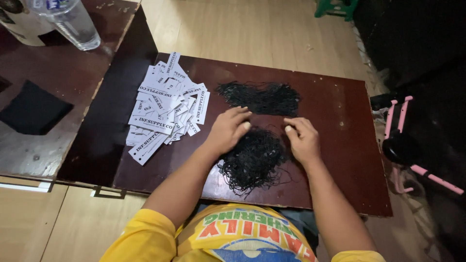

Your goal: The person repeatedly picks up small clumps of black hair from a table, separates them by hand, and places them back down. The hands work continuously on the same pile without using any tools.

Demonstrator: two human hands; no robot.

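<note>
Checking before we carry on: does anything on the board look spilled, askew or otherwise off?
Nothing is damaged. The white tags lie in a loose, fanned heap, and a few threads of the near black string bundle stray past the board edge. Both hands rest at it.

Both forearms reach forward, bare. Left hand (pixel 227 130) palm down, fingers bent, tips forward. Right hand (pixel 302 139) likewise (fingertips seemingly pinched; dim light), hands near, not touching.
</note>
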